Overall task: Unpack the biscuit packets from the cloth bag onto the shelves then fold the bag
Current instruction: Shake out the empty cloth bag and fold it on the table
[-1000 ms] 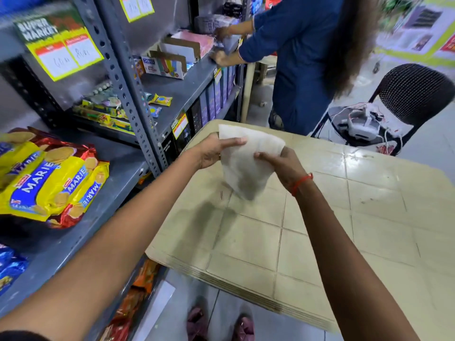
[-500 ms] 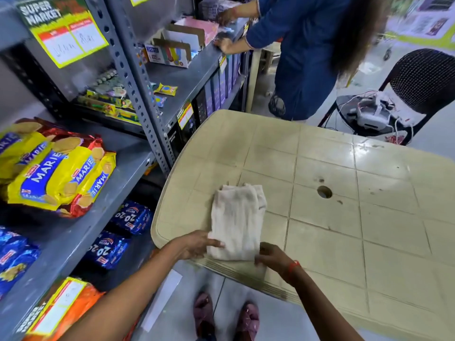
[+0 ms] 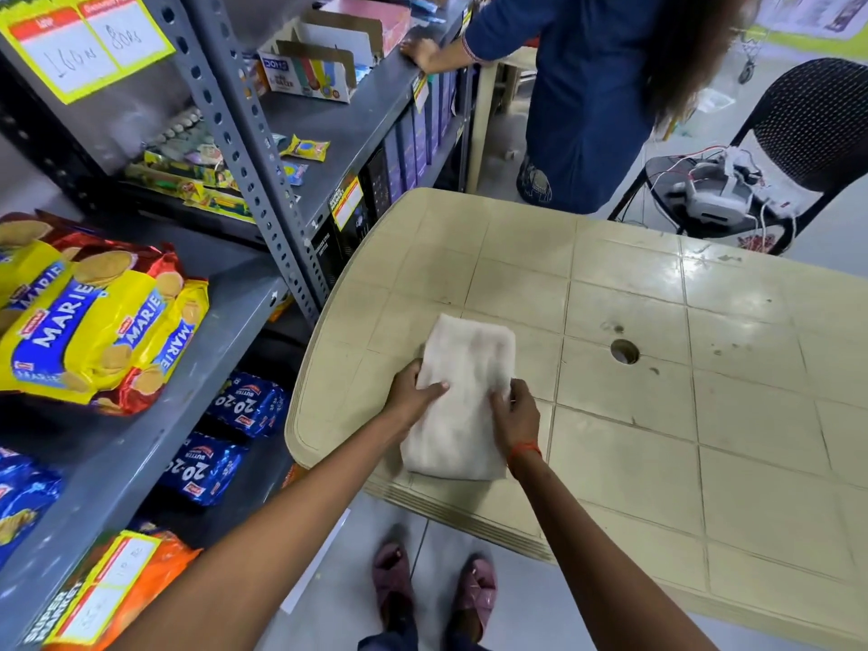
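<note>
Centrally, a pale cloth bag [image 3: 462, 368] lies folded into a narrow oblong on a beige plastic surface [image 3: 657, 462], close to its near corner, at about 6 o'clock from the middle of the view. The person's hands are apart: the left hand [image 3: 415, 397] is on the bag's 9 o'clock edge and the right hand [image 3: 516, 415] on its 3 o'clock edge. Both touch the cloth, but whether they pinch or merely press it is unclear. Flanking it this way likely keeps the layers flat and square for another fold. At 9 o'clock, yellow Marie biscuit packets [image 3: 94, 321] sit stacked on a grey shelf [image 3: 235, 284], so unpacking looks finished and folding nearly so.
</note>
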{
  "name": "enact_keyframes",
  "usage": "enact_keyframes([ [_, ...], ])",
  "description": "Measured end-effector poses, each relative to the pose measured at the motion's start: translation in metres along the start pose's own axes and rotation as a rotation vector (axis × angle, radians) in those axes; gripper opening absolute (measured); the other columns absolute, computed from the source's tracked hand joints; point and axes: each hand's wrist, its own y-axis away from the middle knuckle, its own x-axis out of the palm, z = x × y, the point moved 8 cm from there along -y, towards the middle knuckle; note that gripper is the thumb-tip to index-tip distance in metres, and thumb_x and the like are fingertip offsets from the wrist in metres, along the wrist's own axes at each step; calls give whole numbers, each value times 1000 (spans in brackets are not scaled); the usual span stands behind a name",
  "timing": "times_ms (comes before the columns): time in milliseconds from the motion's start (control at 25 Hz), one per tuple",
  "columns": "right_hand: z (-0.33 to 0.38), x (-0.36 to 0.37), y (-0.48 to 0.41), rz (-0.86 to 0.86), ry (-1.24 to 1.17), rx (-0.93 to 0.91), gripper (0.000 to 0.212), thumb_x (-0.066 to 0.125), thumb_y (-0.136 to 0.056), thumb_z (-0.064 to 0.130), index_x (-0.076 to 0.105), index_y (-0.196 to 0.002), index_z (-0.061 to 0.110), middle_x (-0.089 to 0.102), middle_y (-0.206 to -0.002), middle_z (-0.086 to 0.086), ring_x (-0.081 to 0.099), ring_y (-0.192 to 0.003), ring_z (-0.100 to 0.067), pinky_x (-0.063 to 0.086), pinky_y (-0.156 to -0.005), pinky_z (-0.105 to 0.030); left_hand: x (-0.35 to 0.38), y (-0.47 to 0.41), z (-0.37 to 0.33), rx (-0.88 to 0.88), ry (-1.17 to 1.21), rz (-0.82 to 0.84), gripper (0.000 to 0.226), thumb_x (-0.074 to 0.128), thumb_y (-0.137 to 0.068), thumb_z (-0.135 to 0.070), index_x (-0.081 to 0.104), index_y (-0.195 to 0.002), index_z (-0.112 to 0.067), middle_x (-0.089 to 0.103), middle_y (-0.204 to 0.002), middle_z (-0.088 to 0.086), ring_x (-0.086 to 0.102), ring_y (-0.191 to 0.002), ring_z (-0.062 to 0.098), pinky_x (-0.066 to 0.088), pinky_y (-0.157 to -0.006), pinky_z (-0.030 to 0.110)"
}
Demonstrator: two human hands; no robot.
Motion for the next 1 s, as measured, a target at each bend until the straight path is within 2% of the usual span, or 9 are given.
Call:
enact_keyframes([
  [120, -21, -3, -3, 0, 40, 121, 27, 54, -86, 17, 55, -111, 7, 64, -111, -14, 59, -101, -32, 48, -90, -41, -3, -12, 27, -79, -164, 30, 43, 64, -84, -13, 49, -124, -5, 60, -124, 13, 59, -109, 28, 52, -89, 40],
  [240, -25, -7, -3, -40, 152, 104, 40, 56, -86, 19, 51, -122, 6, 58, -121, -18, 53, -115, -37, 44, -98, -43, -5, -12, 39, -62, -374, 1, 46, 61, -84, -29, 50, -126, -13, 56, -128, 11, 54, -118, 30, 47, -99, 43],
  [320, -32, -3, 0, -27, 245, 138, 60, 60, -82, 36, 46, -130, 3, 52, -127, -20, 47, -121, -39, 38, -104, -43, -15, -9, 41, -66, -528, -153, 55, 62, -80, -43, 48, -128, -21, 49, -127, 8, 48, -119, 29, 44, -99, 39],
  [400, -45, 5, 0, 10, 220, 202, 77, 58, -70, 56, 49, -126, 3, 57, -123, -20, 53, -116, -38, 43, -101, -44, -10, -7, 48, -81, -507, -145, 65, 67, -75, -48, 44, -130, -20, 49, -129, 8, 49, -119, 30, 45, -99, 41],
  [520, -64, 18, -8, 107, 33, 283, 68, 65, -69, 45, 53, -121, 2, 63, -120, -19, 60, -107, -34, 50, -95, -44, 8, -2, 61, -185, -206, -40, 77, 73, -73, -41, 37, -135, -13, 52, -135, 8, 52, -121, 28, 46, -102, 45],
  [600, -54, 13, -2, 112, -45, 318, 56, 70, -75, 28, 54, -120, -1, 62, -121, -22, 61, -104, -33, 51, -94, -43, 11, 1, 63, -234, -90, -39, 70, 73, -76, -33, 42, -133, -8, 55, -133, 11, 54, -120, 28, 47, -101, 44],
  [680, -47, 14, 2, 146, -127, 332, 43, 67, -81, 11, 56, -119, -6, 62, -120, -25, 60, -96, -31, 52, -84, -37, 11, 3, 60, -241, -54, -38, 54, 69, -81, -24, 49, -127, -4, 60, -127, 14, 58, -114, 30, 49, -97, 39],
  [800, -36, 26, 6, 220, -214, 345, 39, 63, -84, 3, 55, -121, -6, 62, -122, -24, 57, -93, -27, 48, -62, -26, -4, 3, 49, -192, -81, -63, 45, 65, -84, -22, 54, -124, -4, 63, -124, 14, 60, -110, 30, 51, -93, 38],
  [1000, 1, 70, 4, 304, -230, 265, 40, 56, -85, -3, 51, -125, -3, 59, -127, -22, 56, -96, -27, 51, -75, -32, -54, 0, 19, -96, -128, -162, 41, 61, -87, -17, 53, -125, -2, 61, -125, 15, 58, -114, 32, 48, -94, 36],
])
